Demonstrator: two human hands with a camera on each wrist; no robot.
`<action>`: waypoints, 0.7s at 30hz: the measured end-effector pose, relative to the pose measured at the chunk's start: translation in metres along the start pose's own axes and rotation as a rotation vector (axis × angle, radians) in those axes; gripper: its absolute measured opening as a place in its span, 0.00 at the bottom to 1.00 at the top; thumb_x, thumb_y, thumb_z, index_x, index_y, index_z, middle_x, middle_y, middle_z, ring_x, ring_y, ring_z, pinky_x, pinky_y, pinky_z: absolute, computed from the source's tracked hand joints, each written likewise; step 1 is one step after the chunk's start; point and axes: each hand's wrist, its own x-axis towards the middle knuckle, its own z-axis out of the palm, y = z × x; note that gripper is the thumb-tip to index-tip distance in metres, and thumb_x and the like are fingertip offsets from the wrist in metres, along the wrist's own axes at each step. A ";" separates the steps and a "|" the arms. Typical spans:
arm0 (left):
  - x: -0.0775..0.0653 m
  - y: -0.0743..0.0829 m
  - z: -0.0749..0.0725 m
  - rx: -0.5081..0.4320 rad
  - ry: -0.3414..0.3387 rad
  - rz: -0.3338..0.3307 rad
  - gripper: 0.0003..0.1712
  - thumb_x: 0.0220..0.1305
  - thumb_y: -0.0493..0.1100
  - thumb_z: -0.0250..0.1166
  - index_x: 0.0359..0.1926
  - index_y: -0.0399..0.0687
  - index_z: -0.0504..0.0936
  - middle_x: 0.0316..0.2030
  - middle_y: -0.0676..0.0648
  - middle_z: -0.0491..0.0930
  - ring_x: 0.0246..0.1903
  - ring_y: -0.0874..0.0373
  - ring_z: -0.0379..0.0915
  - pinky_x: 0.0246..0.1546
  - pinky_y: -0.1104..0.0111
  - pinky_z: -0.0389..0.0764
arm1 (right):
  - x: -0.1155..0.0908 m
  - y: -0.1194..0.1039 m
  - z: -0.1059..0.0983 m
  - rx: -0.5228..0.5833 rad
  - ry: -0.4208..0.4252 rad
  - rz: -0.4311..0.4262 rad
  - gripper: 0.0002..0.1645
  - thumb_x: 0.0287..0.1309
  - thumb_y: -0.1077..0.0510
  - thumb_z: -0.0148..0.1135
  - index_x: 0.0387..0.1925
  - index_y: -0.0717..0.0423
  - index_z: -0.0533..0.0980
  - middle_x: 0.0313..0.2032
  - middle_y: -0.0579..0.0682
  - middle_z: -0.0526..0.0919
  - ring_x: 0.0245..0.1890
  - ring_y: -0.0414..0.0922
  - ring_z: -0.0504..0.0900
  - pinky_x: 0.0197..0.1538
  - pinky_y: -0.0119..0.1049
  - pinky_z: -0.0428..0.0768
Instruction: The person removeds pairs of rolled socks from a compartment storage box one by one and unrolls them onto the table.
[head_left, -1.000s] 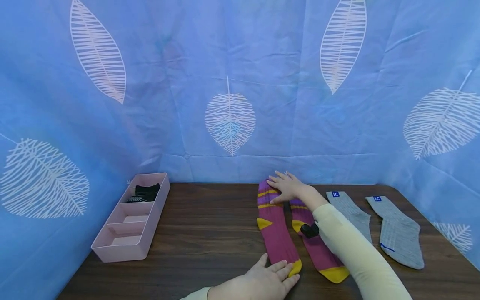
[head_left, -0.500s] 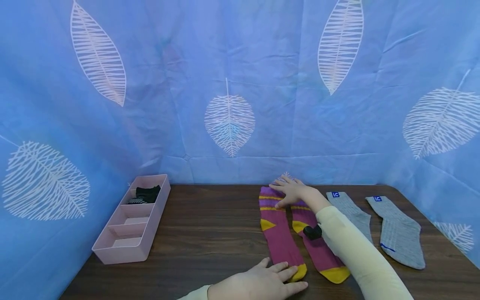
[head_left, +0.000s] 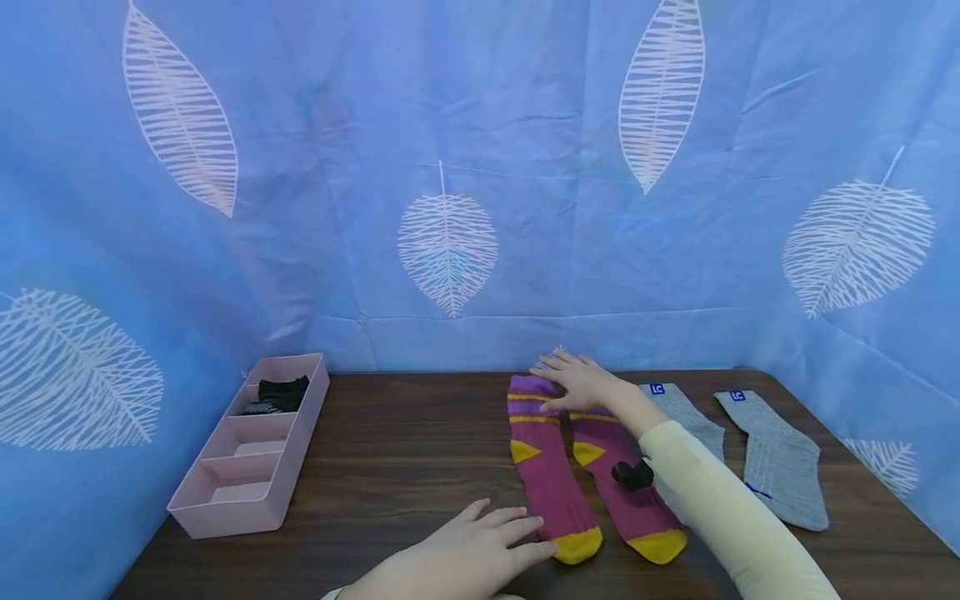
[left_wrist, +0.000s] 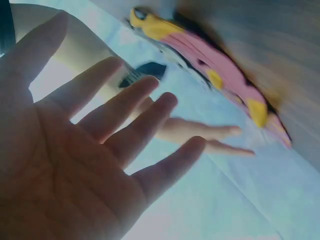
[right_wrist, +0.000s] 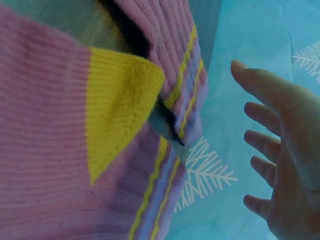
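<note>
Cream-cuffed left hand (head_left: 450, 554) at 6 o'clock, fingers spread, grasping nothing; careless brush could skew yellow toe (head_left: 577, 547) beside it. Maroon socks (head_left: 551, 475) flat at 5 o'clock, side by side, toes nearest. Black wrist device (head_left: 632, 476) over one of them; dipping wrist could snag knit. Grey socks (head_left: 787, 467) at 4 o'clock, one partly behind sleeve (head_left: 727, 500); elbow sweep could drag it. Right hand (head_left: 581, 387), also 4 o'clock, fingers extended, holding nothing, above sock tops (head_left: 527, 404); forward push could bunch these against blue backdrop (head_left: 540, 108).

Cream sleeve (head_left: 726, 510) (black wrist camera (head_left: 632, 476)).
</note>
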 end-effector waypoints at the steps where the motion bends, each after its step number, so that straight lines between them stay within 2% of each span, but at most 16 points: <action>1: -0.007 -0.002 -0.001 0.012 0.028 0.001 0.33 0.71 0.65 0.47 0.73 0.63 0.61 0.71 0.54 0.65 0.70 0.57 0.62 0.60 0.52 0.74 | -0.001 -0.002 -0.001 -0.002 0.017 -0.010 0.44 0.61 0.36 0.59 0.73 0.48 0.60 0.74 0.59 0.56 0.75 0.63 0.48 0.69 0.69 0.52; 6: -0.038 -0.011 0.001 0.032 0.137 -0.016 0.29 0.73 0.62 0.47 0.69 0.61 0.67 0.66 0.53 0.71 0.66 0.56 0.67 0.58 0.50 0.76 | -0.009 -0.009 -0.002 0.014 0.091 -0.074 0.39 0.62 0.38 0.60 0.70 0.50 0.65 0.69 0.61 0.66 0.71 0.62 0.62 0.67 0.66 0.61; 9: -0.057 -0.016 0.005 0.013 0.151 -0.071 0.27 0.73 0.62 0.47 0.67 0.62 0.69 0.64 0.54 0.73 0.64 0.56 0.69 0.58 0.48 0.75 | -0.014 -0.015 0.000 0.024 0.106 -0.101 0.38 0.63 0.38 0.60 0.68 0.50 0.68 0.66 0.59 0.71 0.68 0.59 0.68 0.66 0.62 0.65; 12: -0.078 -0.022 0.010 -0.015 0.164 -0.166 0.27 0.72 0.63 0.48 0.66 0.63 0.71 0.63 0.56 0.75 0.63 0.56 0.71 0.58 0.46 0.74 | -0.018 -0.025 -0.001 0.016 0.111 -0.126 0.36 0.63 0.38 0.59 0.67 0.50 0.69 0.64 0.57 0.75 0.66 0.57 0.71 0.65 0.58 0.69; 15: -0.101 -0.029 0.016 0.016 0.249 -0.246 0.25 0.71 0.63 0.51 0.63 0.63 0.75 0.58 0.57 0.78 0.59 0.58 0.74 0.56 0.45 0.75 | -0.020 -0.038 -0.002 0.002 0.114 -0.163 0.34 0.64 0.39 0.59 0.66 0.50 0.71 0.62 0.55 0.76 0.64 0.55 0.74 0.62 0.54 0.74; 21: -0.140 -0.044 0.025 0.163 0.457 -0.377 0.19 0.65 0.61 0.60 0.53 0.64 0.82 0.47 0.62 0.83 0.46 0.64 0.79 0.49 0.51 0.80 | -0.018 -0.065 -0.003 0.020 0.127 -0.256 0.32 0.64 0.39 0.58 0.65 0.47 0.72 0.60 0.51 0.79 0.60 0.50 0.77 0.59 0.48 0.77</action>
